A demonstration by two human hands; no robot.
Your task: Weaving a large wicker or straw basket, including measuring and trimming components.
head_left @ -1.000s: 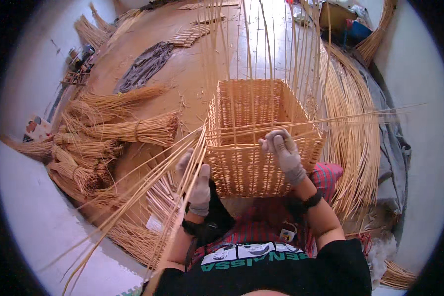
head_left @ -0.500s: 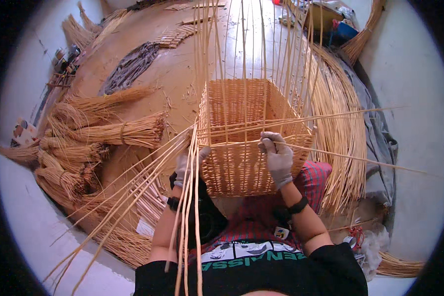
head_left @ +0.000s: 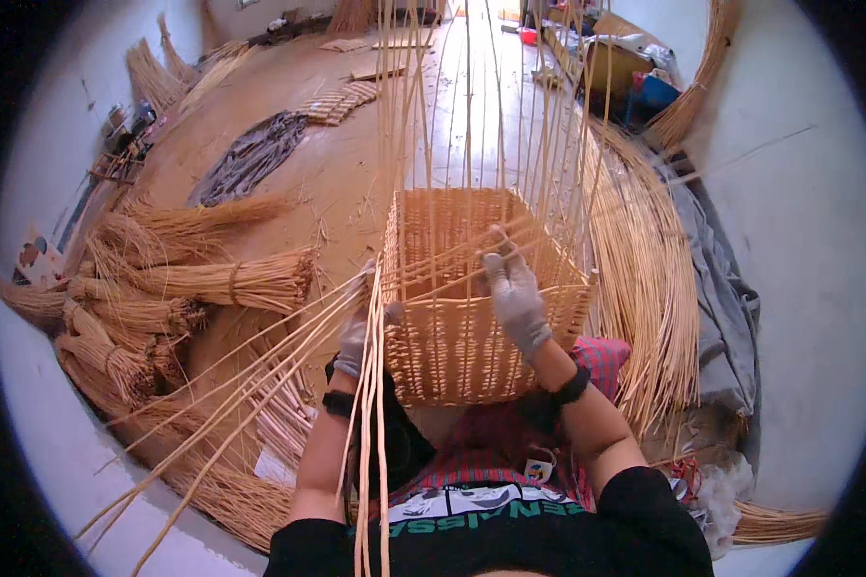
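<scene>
A woven wicker basket (head_left: 443,356) sits in front of my lap, with tall thin upright rods (head_left: 470,115) rising from its walls. My left hand (head_left: 356,332), in a light grey glove, grips the basket's near left corner, thumb on the front wall; its fingers are partly hidden behind rods. Long rods (head_left: 260,375) fan out from that corner to the lower left and toward me. My right hand (head_left: 516,298), gloved too, is raised at the front rim, its fingers closed around thin weaving rods (head_left: 443,279) that run across the basket's opening.
Tied bundles of rods (head_left: 231,282) lie on the floor at the left. A long heap of loose rods (head_left: 635,288) stretches along the right, on a grey cloth (head_left: 712,298). Farther back lie a dark cloth (head_left: 250,159) and a slatted wooden piece (head_left: 342,101).
My right hand has moved up and left from the rim. The long rod pointing low to the right has swung up toward the upper right. My left hand stays at the corner.
</scene>
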